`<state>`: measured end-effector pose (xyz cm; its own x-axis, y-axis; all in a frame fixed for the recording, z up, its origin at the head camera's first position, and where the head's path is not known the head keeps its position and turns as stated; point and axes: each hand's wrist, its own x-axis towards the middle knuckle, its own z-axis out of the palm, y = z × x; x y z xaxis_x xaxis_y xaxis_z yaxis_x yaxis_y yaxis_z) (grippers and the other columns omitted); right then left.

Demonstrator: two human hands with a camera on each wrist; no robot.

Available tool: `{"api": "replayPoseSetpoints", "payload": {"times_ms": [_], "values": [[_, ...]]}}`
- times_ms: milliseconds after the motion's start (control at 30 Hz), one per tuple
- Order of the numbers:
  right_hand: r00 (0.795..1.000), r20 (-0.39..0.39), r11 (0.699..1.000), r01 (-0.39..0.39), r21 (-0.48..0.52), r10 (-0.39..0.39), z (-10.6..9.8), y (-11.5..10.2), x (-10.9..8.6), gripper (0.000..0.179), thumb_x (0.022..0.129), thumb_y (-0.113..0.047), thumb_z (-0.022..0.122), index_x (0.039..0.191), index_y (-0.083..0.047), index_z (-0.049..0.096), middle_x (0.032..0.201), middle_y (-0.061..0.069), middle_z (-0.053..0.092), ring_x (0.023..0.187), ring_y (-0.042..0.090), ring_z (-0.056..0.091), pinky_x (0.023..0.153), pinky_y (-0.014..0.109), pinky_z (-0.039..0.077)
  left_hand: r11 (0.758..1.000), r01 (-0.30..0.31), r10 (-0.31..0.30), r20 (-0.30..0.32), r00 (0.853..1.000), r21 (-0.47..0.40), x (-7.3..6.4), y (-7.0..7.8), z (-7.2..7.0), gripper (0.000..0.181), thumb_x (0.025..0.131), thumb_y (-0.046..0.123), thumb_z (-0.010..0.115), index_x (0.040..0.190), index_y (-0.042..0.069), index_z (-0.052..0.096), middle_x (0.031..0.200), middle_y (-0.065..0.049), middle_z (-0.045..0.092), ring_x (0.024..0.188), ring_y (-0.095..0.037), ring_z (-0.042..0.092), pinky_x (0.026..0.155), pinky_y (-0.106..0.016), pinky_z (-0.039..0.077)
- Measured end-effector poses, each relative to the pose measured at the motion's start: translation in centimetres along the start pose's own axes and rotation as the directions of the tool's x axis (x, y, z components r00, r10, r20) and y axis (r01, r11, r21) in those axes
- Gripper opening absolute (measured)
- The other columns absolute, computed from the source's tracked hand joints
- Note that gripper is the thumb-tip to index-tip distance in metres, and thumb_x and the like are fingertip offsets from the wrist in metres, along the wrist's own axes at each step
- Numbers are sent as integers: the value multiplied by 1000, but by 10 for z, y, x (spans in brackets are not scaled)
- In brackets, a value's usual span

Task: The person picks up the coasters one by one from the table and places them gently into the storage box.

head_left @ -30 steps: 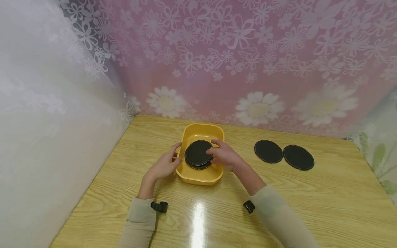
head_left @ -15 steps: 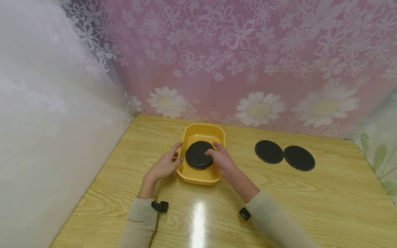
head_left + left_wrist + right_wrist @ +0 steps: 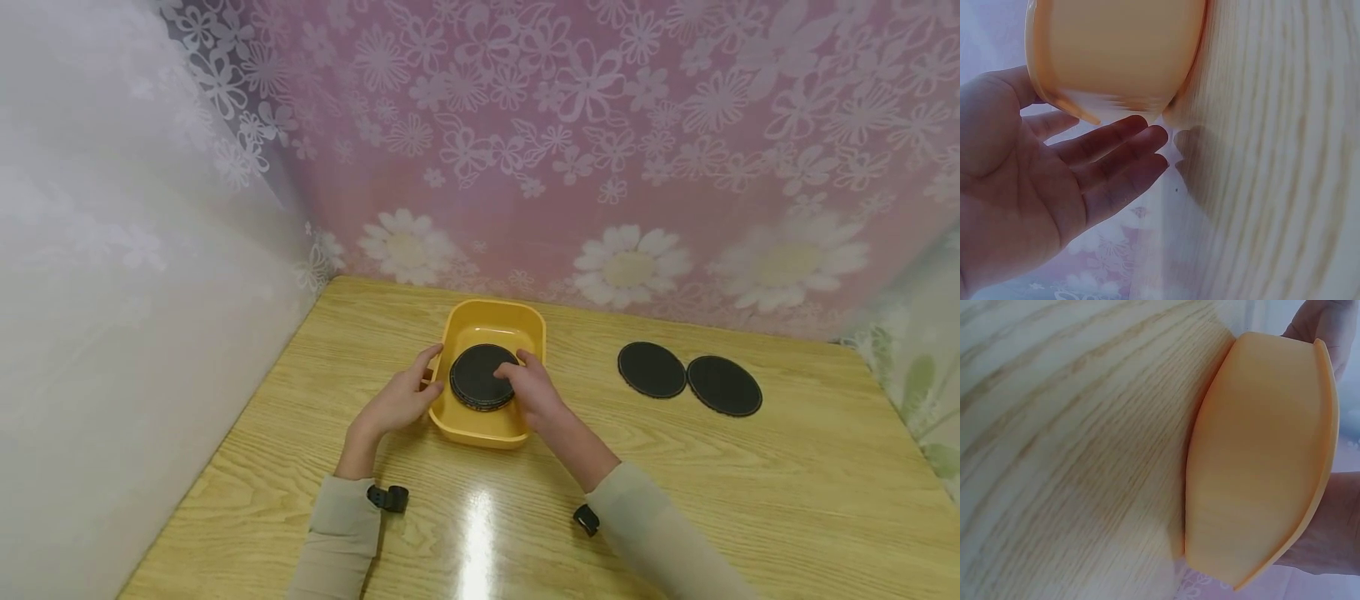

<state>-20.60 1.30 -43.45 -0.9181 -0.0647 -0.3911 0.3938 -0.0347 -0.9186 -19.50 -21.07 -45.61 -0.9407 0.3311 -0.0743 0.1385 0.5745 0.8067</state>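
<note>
One pink backdrop [image 3: 525,175] printed with white flowers rises behind the yellow tub [image 3: 483,437]. One wood-grain table [image 3: 780,500] lies under the tub, spreading widest to its right. Two pale sleeves [image 3: 341,537] reach in from in front of the tub. The single tub stands upright on its base. Two hands are at it: the left hand [image 3: 399,397] sets thumb and index finger wide apart against the tub's left side, three more fingers stretched out beside its outer wall; the right hand [image 3: 542,396] reaches over the tub's right side, its thumb on the stack of black discs [image 3: 480,379], but I cannot tell whether it pinches or merely presses. That one stack lies inside the tub; its number of layers is unclear. Two loose black discs [image 3: 652,369] lie flat right of the tub, edges meeting. Two black wrist devices [image 3: 388,499] sit in front of the tub, one per sleeve.
</note>
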Motion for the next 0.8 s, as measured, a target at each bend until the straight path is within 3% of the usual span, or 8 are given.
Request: {"api": "replayPoseSetpoints", "payload": {"times_ms": [800], "values": [[998, 65, 1000, 2, -25, -1, 0, 2, -2, 89, 89, -7, 56, 160, -4, 1, 167, 12, -3, 152, 32, -4, 121, 49, 8, 1000, -11, 11, 2, 1000, -7, 0, 2, 0, 64, 103, 20, 51, 159, 16, 22, 135, -23, 55, 120, -33, 57, 92, -48, 50]]}}
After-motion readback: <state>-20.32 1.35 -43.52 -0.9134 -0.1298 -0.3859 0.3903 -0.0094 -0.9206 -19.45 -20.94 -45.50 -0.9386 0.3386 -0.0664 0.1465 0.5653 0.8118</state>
